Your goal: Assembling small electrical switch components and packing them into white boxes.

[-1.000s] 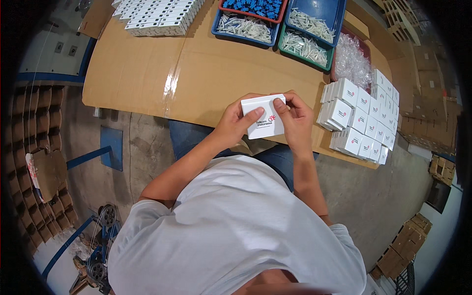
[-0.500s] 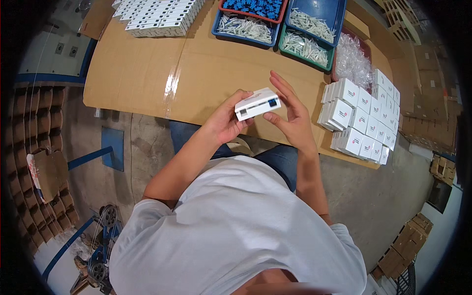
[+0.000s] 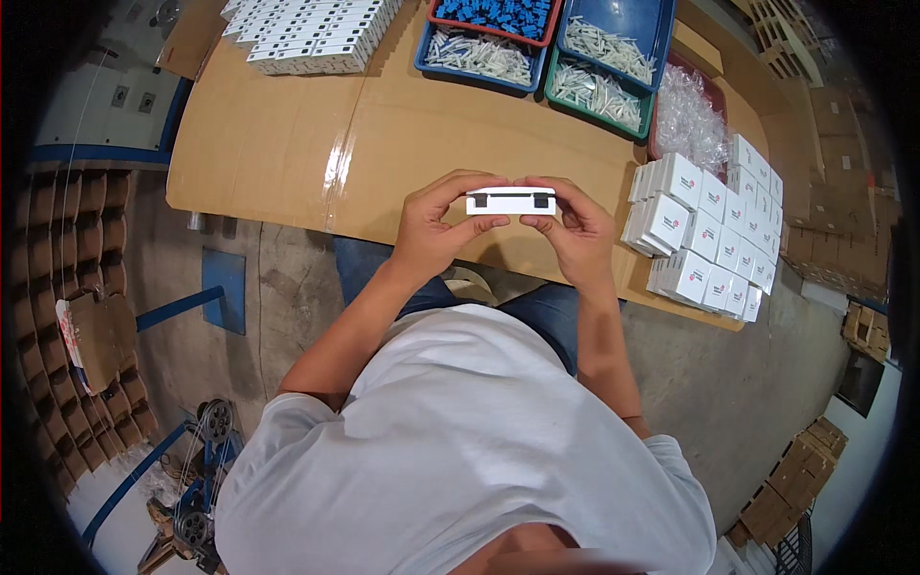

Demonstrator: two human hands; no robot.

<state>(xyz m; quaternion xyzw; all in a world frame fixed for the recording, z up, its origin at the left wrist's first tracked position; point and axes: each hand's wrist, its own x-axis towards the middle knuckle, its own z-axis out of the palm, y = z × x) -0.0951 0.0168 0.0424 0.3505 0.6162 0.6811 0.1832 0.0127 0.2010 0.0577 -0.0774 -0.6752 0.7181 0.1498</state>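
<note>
Both hands up in front of the torso, above the near table edge. White box (image 3: 511,205) held between them. Left hand (image 3: 427,225) closed on the box's left end, fingers along its far side, thumb at the near lower edge. Right hand (image 3: 585,230) mirrors this at the right end. Finger-to-thumb gap narrow on each side, filled by the box. A narrow side of the box faces the wearer: a dark line runs along it, a dark notch near either end.

Beyond the fingers and around them: brown cardboard table surface (image 3: 259,153). Right of the right fingers, well apart, stacked white boxes (image 3: 709,235), printed faces showing. Farther off behind that stack, clear plastic wrapping (image 3: 688,115) heaped in a red bin. Ahead of the fingers, toward the far side, a blue tray (image 3: 476,82) and a green tray (image 3: 594,121), both bearing slim white pieces (image 3: 596,94). Above the blue one, a red tray of small blue parts (image 3: 498,16). Far left of the fingers, close-set rows of white cartons (image 3: 316,43). Nearer than the fingers, white shirt (image 3: 460,431).
</note>
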